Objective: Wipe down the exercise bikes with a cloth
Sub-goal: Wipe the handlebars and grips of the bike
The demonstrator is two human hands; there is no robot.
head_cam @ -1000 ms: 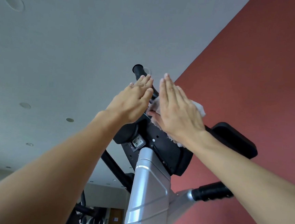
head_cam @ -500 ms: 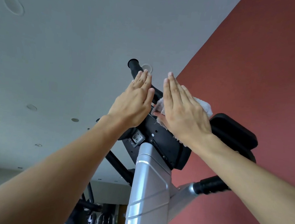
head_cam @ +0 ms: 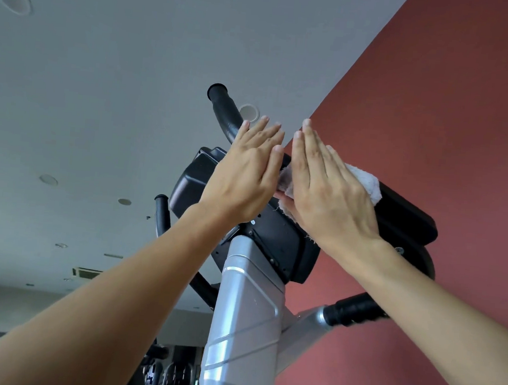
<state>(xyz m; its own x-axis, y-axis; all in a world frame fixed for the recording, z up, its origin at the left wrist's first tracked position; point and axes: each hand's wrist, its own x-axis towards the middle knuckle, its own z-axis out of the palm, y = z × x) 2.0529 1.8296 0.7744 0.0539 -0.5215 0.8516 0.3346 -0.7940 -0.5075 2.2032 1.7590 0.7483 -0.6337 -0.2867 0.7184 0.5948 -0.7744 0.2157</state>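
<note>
Grey ceiling (head_cam: 102, 87) and red wall (head_cam: 439, 101) behind, we press the soft, light cloth (head_cam: 365, 182) flat on the bike console (head_cam: 276, 240) under our straight-fingered right hand (head_cam: 329, 196), left hand (head_cam: 244, 179) flat alongside holding nothing; best palmed, not pinched.

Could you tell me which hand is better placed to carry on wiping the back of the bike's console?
The right hand, probably. It lies flat on the white cloth, pressing it against the back of the black console. The left hand lies flat on the console beside it with no cloth under it.
</note>
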